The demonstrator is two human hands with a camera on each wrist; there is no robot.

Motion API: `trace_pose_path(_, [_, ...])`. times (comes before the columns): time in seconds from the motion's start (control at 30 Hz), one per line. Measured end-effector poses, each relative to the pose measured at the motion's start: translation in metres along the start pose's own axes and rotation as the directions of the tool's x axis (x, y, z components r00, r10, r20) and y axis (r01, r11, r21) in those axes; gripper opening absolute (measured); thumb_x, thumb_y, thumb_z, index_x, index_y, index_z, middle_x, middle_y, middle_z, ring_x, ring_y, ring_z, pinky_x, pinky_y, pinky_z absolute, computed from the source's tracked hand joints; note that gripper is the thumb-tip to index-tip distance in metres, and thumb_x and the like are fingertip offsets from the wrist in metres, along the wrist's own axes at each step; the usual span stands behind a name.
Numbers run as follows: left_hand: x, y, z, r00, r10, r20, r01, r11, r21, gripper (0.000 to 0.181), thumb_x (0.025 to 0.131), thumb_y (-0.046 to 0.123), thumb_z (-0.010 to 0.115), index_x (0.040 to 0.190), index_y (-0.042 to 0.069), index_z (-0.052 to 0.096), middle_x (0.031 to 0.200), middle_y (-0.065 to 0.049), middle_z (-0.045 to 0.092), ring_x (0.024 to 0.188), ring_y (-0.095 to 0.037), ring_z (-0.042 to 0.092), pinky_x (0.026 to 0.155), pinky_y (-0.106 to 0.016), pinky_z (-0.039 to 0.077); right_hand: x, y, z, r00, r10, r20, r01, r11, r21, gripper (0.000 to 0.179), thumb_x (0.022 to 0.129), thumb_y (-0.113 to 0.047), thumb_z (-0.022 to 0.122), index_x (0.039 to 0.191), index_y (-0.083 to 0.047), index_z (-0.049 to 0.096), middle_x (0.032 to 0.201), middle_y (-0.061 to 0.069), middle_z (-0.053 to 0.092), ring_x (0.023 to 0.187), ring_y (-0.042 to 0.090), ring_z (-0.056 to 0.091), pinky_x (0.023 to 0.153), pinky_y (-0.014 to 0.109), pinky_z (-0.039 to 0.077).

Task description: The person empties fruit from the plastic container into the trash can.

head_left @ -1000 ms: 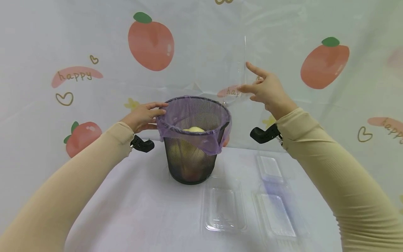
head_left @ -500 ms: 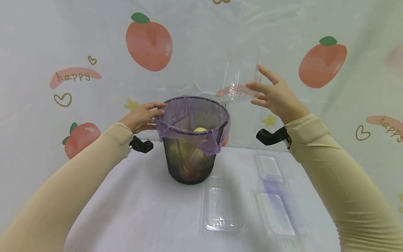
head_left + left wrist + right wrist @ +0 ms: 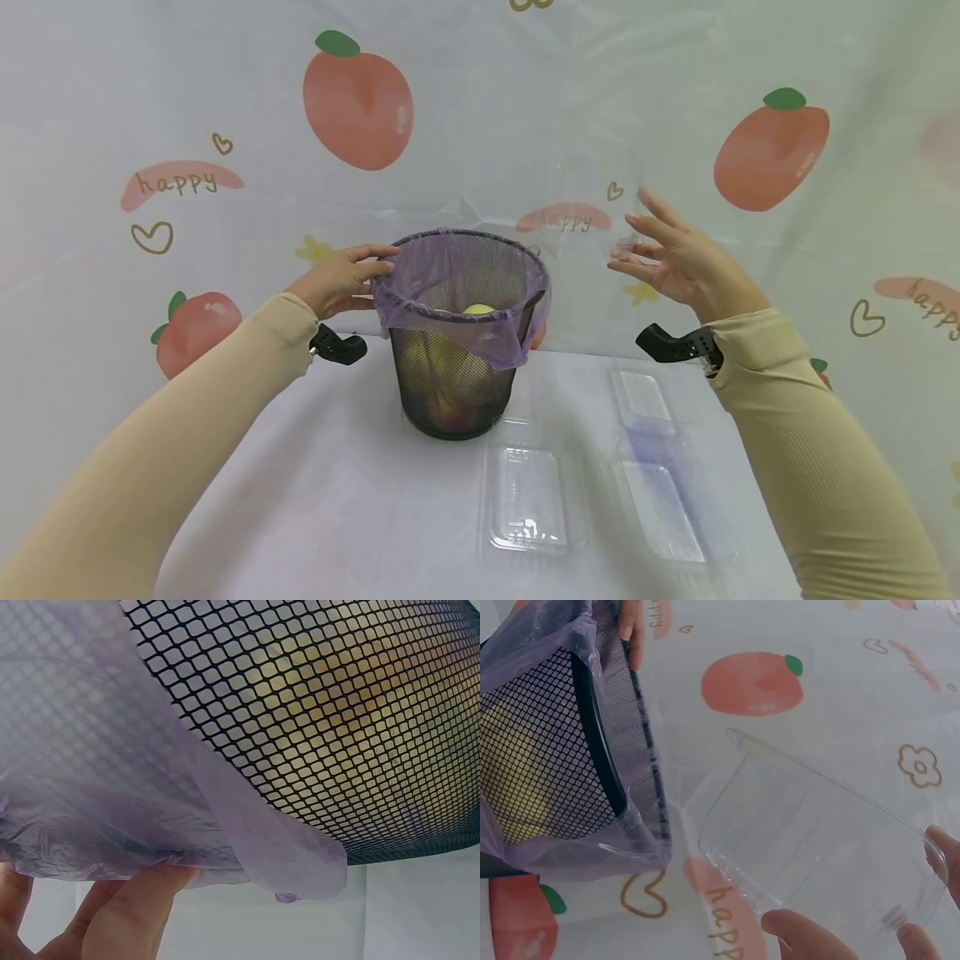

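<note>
A black mesh wastebasket (image 3: 457, 392) stands upright on the table, a purple plastic bag (image 3: 480, 340) folded over its rim. Yellow round things (image 3: 477, 309) show inside it, partly hidden by the mesh and bag. My left hand (image 3: 341, 279) holds the basket's left rim, with fingers over the edge and against the bag in the left wrist view. To the right of the basket, my right hand (image 3: 678, 258) is raised and holds a clear plastic container (image 3: 802, 817) by one end. That container is barely visible against the cloth in the head view.
Other clear plastic containers lie on the white tabletop (image 3: 315, 500): one in front of the basket (image 3: 528, 500), one nearer the right arm (image 3: 663, 512), and one farther back (image 3: 643, 400). A fruit-printed cloth (image 3: 480, 108) hangs behind.
My right hand has moved right and lower with the clear container, which has turned on the way. The left hand stays at the basket's rim.
</note>
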State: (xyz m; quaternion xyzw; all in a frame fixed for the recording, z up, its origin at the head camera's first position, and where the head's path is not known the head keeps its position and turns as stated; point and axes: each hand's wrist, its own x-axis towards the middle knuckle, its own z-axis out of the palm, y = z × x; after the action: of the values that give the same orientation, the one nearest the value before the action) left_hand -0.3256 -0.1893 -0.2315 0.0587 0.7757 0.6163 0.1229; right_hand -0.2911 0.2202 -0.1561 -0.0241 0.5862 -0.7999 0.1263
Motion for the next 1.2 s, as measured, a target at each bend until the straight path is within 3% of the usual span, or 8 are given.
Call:
trace_pose_path(0.4, [0.001, -0.001, -0.001, 1.0, -0.001, -0.015, 0.001, 1.0, 0.024, 0.05, 0.103, 0.026, 0.047, 0.151, 0.016, 0.033, 0.15, -0.011, 0.029, 0.12, -0.024, 0.049, 0.105, -0.041, 0.045, -0.009, 0.02, -0.037, 0.999, 0.036, 0.013, -0.037, 0.992, 0.122, 0.07, 0.096, -0.017, 0.06, 0.143, -0.057, 0.028, 0.16, 0.011, -0.013, 0.149, 0.03, 0.009, 0.094, 0.029, 0.053])
trace_pose_path(0.57, [0.001, -0.001, 0.0, 1.0, -0.001, -0.018, 0.001, 0.999, 0.034, 0.05, 0.103, 0.027, 0.047, 0.151, 0.017, 0.033, 0.15, -0.011, 0.03, 0.117, -0.023, 0.05, 0.103, -0.039, 0.047, -0.013, 0.033, -0.054, 0.998, 0.055, 0.021, -0.057, 0.983, 0.174, 0.068, 0.097, -0.016, 0.057, 0.144, -0.056, 0.028, 0.16, 0.006, -0.019, 0.148, 0.031, 0.007, 0.093, 0.032, 0.054])
trace_pose_path(0.67, [0.001, -0.001, 0.0, 1.0, -0.002, -0.016, 0.003, 1.0, 0.028, 0.05, 0.104, 0.026, 0.047, 0.151, 0.017, 0.033, 0.151, -0.012, 0.028, 0.121, -0.025, 0.048, 0.105, -0.041, 0.045, -0.015, 0.041, -0.063, 0.997, 0.076, 0.023, -0.079, 0.973, 0.218, 0.068, 0.097, -0.014, 0.057, 0.144, -0.054, 0.029, 0.16, 0.002, -0.02, 0.139, 0.033, 0.032, 0.091, 0.035, 0.055])
trace_pose_path(0.77, [0.001, -0.001, 0.0, 1.0, -0.004, -0.016, 0.005, 1.0, 0.023, 0.05, 0.104, 0.026, 0.046, 0.152, 0.017, 0.033, 0.152, -0.012, 0.027, 0.123, -0.026, 0.046, 0.106, -0.042, 0.044, -0.016, 0.049, -0.07, 0.996, 0.088, 0.027, -0.092, 0.97, 0.226, 0.069, 0.098, -0.013, 0.056, 0.146, -0.053, 0.026, 0.159, 0.003, -0.021, 0.109, 0.03, 0.061, 0.09, 0.036, 0.055])
trace_pose_path(0.83, [0.001, 0.0, 0.0, 1.0, -0.007, -0.018, 0.007, 1.0, 0.022, 0.05, 0.104, 0.026, 0.046, 0.152, 0.018, 0.033, 0.152, -0.011, 0.027, 0.123, -0.026, 0.046, 0.106, -0.042, 0.043, -0.015, 0.055, -0.074, 0.995, 0.096, 0.029, -0.1, 0.967, 0.233, 0.071, 0.098, -0.012, 0.055, 0.147, -0.052, 0.024, 0.159, 0.003, -0.023, 0.092, 0.032, 0.068, 0.09, 0.036, 0.055])
trace_pose_path(1.2, [0.0, 0.0, 0.001, 1.0, -0.004, -0.013, 0.004, 1.0, 0.015, 0.05, 0.104, 0.024, 0.045, 0.152, 0.017, 0.033, 0.152, -0.013, 0.027, 0.121, -0.025, 0.048, 0.107, -0.043, 0.043, -0.007, 0.09, -0.086, 0.993, 0.118, 0.026, -0.12, 0.988, 0.101, 0.079, 0.099, -0.012, 0.053, 0.154, -0.043, 0.006, 0.159, 0.005, -0.022, 0.096, 0.02, 0.06, 0.09, 0.032, 0.056])
